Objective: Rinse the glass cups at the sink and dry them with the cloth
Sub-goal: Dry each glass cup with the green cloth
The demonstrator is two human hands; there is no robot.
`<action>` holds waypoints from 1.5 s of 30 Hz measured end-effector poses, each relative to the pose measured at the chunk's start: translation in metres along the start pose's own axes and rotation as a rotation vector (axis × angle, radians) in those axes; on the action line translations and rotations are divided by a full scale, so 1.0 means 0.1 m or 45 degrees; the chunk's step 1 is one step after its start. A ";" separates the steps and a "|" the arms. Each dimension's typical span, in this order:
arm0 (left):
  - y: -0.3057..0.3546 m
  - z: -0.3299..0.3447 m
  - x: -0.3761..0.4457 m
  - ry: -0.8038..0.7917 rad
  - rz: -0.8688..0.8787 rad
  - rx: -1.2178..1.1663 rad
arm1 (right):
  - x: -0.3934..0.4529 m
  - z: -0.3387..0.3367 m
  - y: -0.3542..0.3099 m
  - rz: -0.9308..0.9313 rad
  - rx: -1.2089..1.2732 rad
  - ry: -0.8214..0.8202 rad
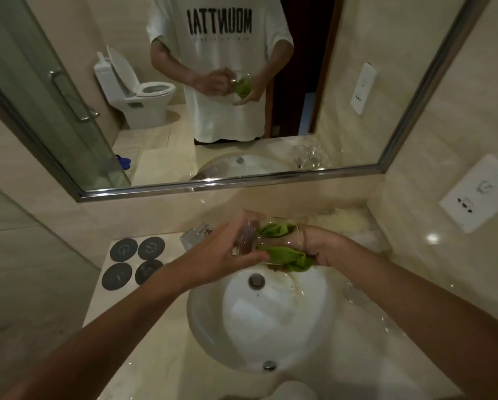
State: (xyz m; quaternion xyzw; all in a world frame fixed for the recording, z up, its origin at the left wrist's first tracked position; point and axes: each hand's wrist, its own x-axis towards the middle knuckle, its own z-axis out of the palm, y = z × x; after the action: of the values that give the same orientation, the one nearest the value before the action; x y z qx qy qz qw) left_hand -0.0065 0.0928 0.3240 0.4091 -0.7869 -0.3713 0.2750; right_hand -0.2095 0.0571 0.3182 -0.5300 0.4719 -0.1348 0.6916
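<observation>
Drying a clear glass cup (pixel 266 241) over the white oval sink (pixel 204 321).
Left hand (pixel 230 249) grips its base; right hand (pixel 322 246) fingers hold the green cloth (pixel 285 255) stuffed inside.

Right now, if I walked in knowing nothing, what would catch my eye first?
The bright green cloth stuffed into a clear glass cup, held over the white sink: the left hand grips the cup, the right hand works the cloth. Above, the big mirror repeats the scene, and four dark round coasters lie left of the basin.
</observation>
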 end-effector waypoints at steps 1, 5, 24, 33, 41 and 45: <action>-0.01 -0.05 0.00 -0.050 0.024 0.159 | -0.03 0.03 -0.03 0.106 0.068 -0.064; -0.12 -0.14 0.02 0.035 0.417 0.673 | -0.03 0.04 -0.10 0.103 0.092 -0.038; -0.05 -0.10 -0.02 0.093 -0.233 -0.584 | 0.15 -0.04 -0.19 -1.000 -0.949 0.669; -0.34 -0.17 0.08 0.262 0.762 1.040 | 0.01 0.09 -0.21 0.223 0.103 -0.039; -0.37 -0.16 0.09 0.248 0.451 0.617 | 0.07 0.07 -0.21 -0.141 0.003 0.141; -0.21 -0.17 0.03 0.037 -0.149 -0.268 | 0.16 -0.05 -0.22 -0.529 -0.581 0.319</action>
State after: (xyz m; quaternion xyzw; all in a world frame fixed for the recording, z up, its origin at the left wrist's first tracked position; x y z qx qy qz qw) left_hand 0.0137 0.0757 0.3170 0.4284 -0.7144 -0.4612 0.3056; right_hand -0.1987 0.0342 0.3295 -0.7354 0.4532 -0.2280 0.4493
